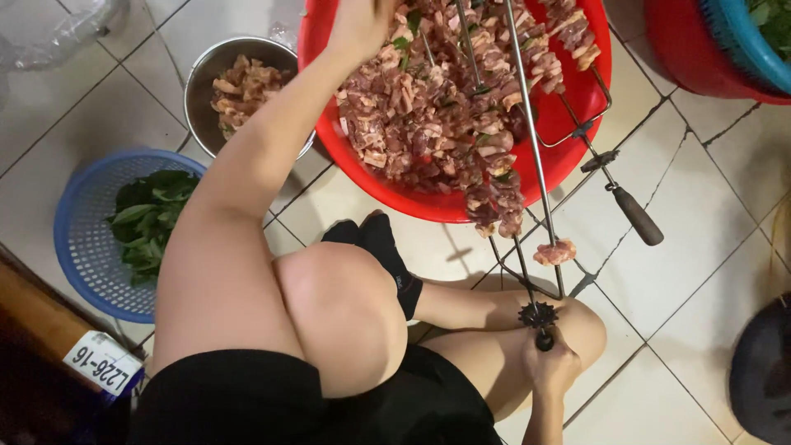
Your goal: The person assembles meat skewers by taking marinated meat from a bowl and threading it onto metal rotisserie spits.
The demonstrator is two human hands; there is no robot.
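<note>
Head view: your hands, skewer, meat basin.
Right hand [550, 363] clamped on skewer [527, 156] handle; left hand [360, 25] in red basin [568, 156] on meat [428, 115], grip unclear.

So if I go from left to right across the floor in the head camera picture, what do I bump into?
Blue basket of green leaves → metal bowl of meat → big red basin of meat → black-handled skewer → blue basket in a red basin.

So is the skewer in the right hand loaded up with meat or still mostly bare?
Mostly bare. The skewer held by the right hand carries one meat piece low down; its shaft above shows bare metal.
</note>
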